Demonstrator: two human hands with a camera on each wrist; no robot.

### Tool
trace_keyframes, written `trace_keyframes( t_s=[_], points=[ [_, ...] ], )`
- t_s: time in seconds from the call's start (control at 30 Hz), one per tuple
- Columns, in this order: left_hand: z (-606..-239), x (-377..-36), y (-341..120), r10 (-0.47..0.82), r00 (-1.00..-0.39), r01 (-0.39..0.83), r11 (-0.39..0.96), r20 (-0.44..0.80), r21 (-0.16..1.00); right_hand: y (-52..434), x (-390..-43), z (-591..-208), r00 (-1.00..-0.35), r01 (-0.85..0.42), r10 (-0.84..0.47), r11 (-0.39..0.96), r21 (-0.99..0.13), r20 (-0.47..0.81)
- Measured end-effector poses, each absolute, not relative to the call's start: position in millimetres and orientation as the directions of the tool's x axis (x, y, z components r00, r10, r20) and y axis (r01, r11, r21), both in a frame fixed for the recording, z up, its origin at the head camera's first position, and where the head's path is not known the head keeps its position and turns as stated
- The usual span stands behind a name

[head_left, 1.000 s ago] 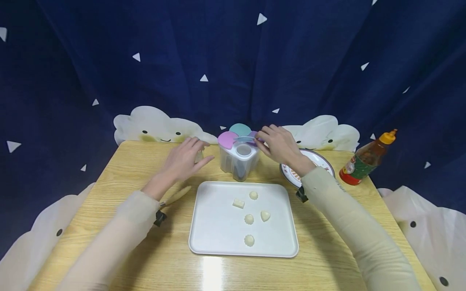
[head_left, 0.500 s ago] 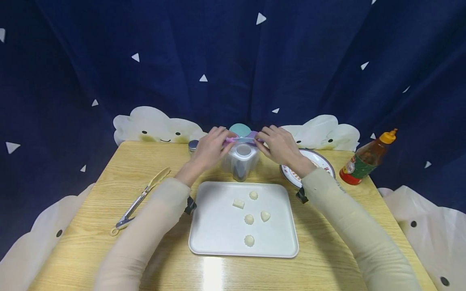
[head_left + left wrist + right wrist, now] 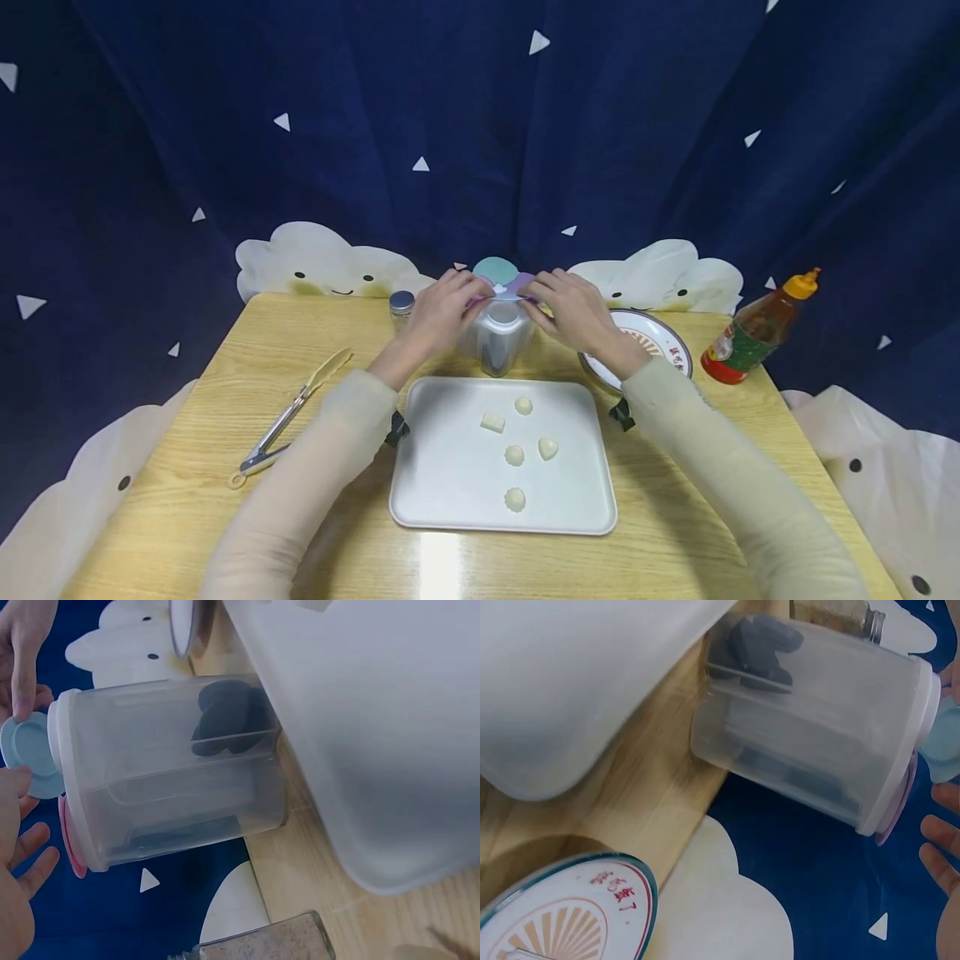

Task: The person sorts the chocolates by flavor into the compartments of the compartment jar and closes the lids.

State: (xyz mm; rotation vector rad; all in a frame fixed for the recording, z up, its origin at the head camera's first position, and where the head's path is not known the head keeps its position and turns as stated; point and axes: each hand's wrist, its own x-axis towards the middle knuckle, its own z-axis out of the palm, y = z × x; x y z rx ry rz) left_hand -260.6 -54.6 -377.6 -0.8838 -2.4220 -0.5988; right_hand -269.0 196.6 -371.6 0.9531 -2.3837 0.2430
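Observation:
A clear plastic storage container with several coloured flip lids stands behind the tray. Its front blue lid is raised, leaving the round opening below it exposed. My left hand pinches the lid's left edge, its thumb on the near face in the left wrist view. On the opposite edge, my right hand pinches the same lid. Dark pieces lie in one compartment of the container. A pink lid and a teal lid sit around the blue one.
A white tray bears several small pale moulded pieces. Tongs lie at left, and a dark-capped jar stands left of the container. To the right are a patterned plate and a sauce bottle.
My left hand has moved right, from beside the jar to the blue lid, uncovering jar and tongs. The right hand stays at the lid, whose face now shows more.

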Motion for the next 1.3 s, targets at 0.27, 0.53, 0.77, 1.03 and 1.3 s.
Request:
trace_keyframes(
  t_s=[0.27,0.53,0.77,1.03,1.3],
  points=[
    [-384,-255,-59,0.52,-0.618,0.733,0.652,0.589,0.193,195,-259,-379,-0.569,-0.72,-0.607,0.694,0.021,0.554],
    [-390,-252,-61,0.558,-0.592,0.762,0.622,0.582,0.178,194,-253,-385,-0.598,-0.722,-0.605,0.691,-0.025,0.526],
    [-393,-251,-58,0.554,-0.615,0.743,0.646,0.561,0.177,190,-251,-392,-0.621,-0.702,-0.559,0.709,-0.072,0.55],
    [-396,-251,-56,0.52,-0.631,0.723,0.663,0.576,0.193,185,-252,-400,-0.62,-0.697,-0.49,0.703,-0.142,0.613],
    [-398,-251,-56,0.488,-0.646,0.71,0.666,0.587,0.228,184,-253,-406,-0.587,-0.71,-0.495,0.696,-0.113,0.641]
  ],
)
